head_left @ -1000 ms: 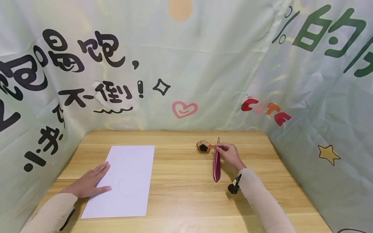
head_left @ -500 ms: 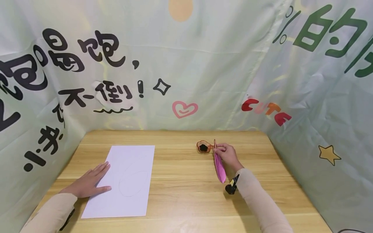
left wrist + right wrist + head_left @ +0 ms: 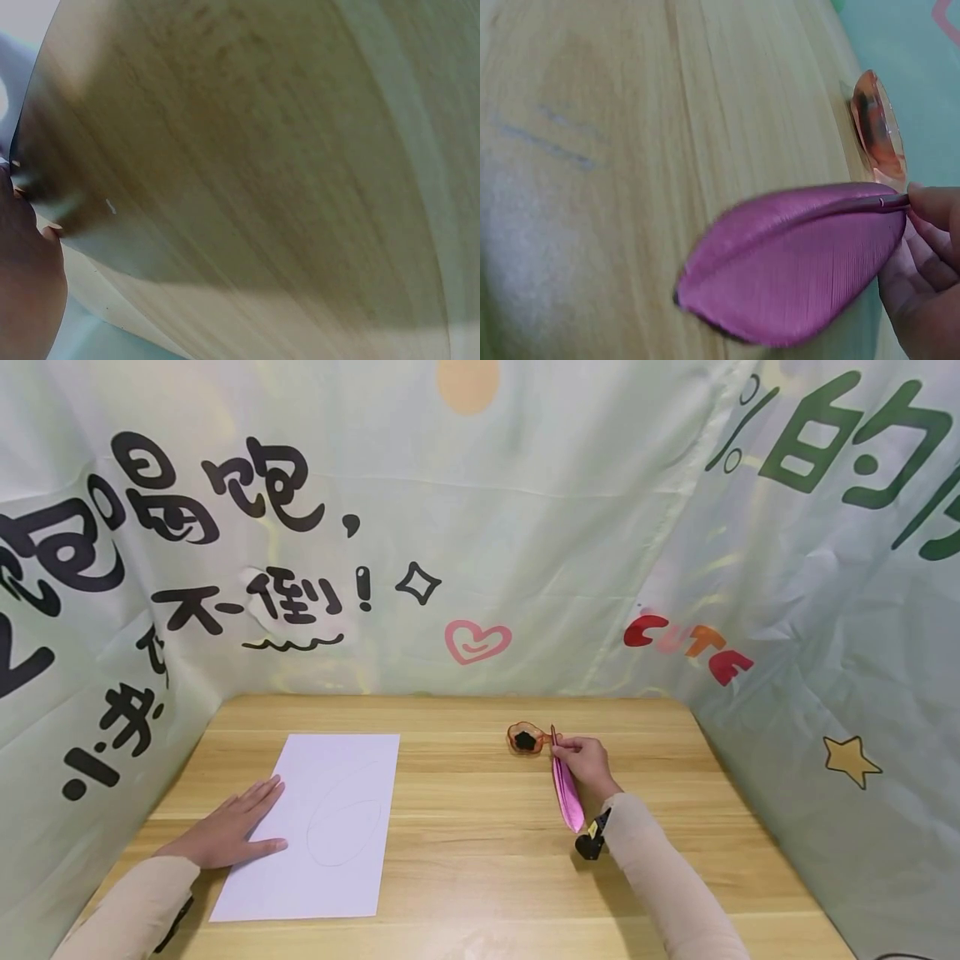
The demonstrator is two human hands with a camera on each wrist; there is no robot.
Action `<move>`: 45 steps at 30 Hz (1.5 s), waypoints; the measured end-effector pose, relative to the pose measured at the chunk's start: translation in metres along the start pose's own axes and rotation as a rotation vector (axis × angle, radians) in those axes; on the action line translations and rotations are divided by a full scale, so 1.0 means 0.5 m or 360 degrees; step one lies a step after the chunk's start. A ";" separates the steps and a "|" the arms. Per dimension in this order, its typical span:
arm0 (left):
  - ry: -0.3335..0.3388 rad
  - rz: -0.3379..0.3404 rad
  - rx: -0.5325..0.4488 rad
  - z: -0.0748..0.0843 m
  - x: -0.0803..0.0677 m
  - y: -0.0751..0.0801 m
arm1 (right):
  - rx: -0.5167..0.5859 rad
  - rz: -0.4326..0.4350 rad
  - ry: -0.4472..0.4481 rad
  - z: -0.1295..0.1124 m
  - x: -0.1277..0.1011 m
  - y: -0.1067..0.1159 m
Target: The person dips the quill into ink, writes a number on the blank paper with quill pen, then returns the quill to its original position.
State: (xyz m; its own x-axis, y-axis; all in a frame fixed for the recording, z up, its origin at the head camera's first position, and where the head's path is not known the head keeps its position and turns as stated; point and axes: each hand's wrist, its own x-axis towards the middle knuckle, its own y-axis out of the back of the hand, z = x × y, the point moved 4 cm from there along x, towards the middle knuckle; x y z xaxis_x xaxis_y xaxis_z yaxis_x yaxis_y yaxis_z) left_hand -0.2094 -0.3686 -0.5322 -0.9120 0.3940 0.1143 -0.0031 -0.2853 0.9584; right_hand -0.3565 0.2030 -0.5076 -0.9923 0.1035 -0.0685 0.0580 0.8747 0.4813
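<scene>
The right hand [image 3: 588, 762] pinches a pink feather quill [image 3: 567, 793] beside the ink dish [image 3: 526, 738] at two o'clock; the left hand [image 3: 228, 831] lies flat, released, on the paper [image 3: 337, 810] at eight o'clock on the bench [image 3: 480, 860].

Both your arms wear long, close-fitting beige sleeves w/ soft creases, each ending right at the wrist, just behind the left hand [image 3: 228, 831] and the right hand [image 3: 588, 762]. Under the right wrist, directly behind the hand, sits a small black device [image 3: 591, 842] w/ a rounded end and a bit of yellow on it; a dark strap [image 3: 174, 925] shows on the underside of the left sleeve, further back from that hand. Hands are bare, no rings or gloves visible, and fine detail on the device is too small to make out.
</scene>
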 end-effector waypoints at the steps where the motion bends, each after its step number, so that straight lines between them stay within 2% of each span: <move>1: -0.0006 0.0002 -0.0003 0.000 0.000 0.001 | -0.0013 0.0007 0.0001 0.001 0.000 0.000; 5: 0.0008 -0.0018 -0.0021 0.002 0.003 0.003 | -0.0068 0.0025 -0.0009 0.003 -0.001 0.002; 11: 0.0136 -0.0152 -0.0085 0.013 0.013 0.016 | -0.0140 0.0062 0.0019 -0.001 -0.005 0.003; 15: 0.0151 -0.0195 -0.0066 0.017 0.016 0.019 | -0.0174 0.0096 0.0007 -0.001 -0.006 0.002; 19: 0.0122 -0.0155 -0.0040 0.022 0.016 0.022 | -0.0238 0.0135 0.0013 0.000 -0.005 0.002; 24: 0.0138 -0.0194 -0.0033 0.029 0.020 0.027 | -0.0340 0.0159 0.0034 0.000 -0.003 0.002; 36: 0.0158 -0.0218 -0.0053 0.027 0.021 0.028 | -0.0326 0.0151 0.0062 -0.007 -0.007 0.002; 39: 0.0144 -0.0183 -0.0059 0.022 0.018 0.023 | -0.0315 0.0142 0.0054 -0.009 -0.009 0.002; 45: 0.0043 -0.0012 -0.0054 0.003 0.005 0.002 | -0.0265 0.0109 0.0026 -0.013 -0.012 0.000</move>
State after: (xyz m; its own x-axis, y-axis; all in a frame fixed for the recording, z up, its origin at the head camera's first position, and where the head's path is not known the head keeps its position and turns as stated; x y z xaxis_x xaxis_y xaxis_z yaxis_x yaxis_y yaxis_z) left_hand -0.2112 -0.3666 -0.5304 -0.9226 0.3728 0.0994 -0.0237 -0.3118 0.9499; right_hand -0.3513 0.1992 -0.5014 -0.9883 0.1514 -0.0171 0.1079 0.7750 0.6227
